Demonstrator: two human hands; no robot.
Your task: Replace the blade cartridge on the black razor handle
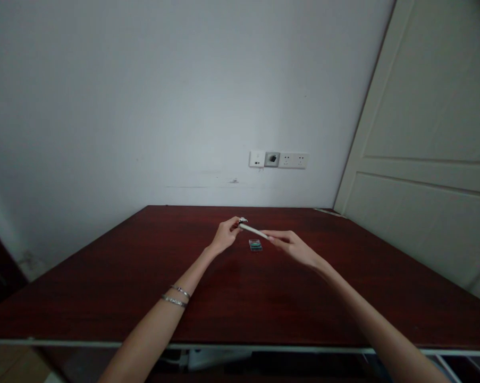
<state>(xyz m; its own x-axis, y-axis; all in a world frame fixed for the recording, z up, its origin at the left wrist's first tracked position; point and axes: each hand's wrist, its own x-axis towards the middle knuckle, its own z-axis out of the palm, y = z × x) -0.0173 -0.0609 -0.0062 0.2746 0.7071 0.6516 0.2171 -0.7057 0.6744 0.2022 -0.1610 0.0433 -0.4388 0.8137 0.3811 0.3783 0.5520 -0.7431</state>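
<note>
Above the dark red table, a slim whitish stick-like tool (254,230) stretches between my two hands, slanting down to the right. It has a small silvery part (243,219) at its left end; its exact kind is too small to tell. My left hand (225,235) is closed around that left end, fingers pinching near the silvery part. The right end is pinched between the thumb and fingers of my right hand (292,246). Just below the tool, a small clear case (255,245) with something green inside lies flat on the table.
The dark red tabletop (224,298) reaches back to a white wall (184,106) with sockets and switches (279,159). A pale panelled door (431,138) stands along the right side. Under the front edge, a shelf holds partly hidden items.
</note>
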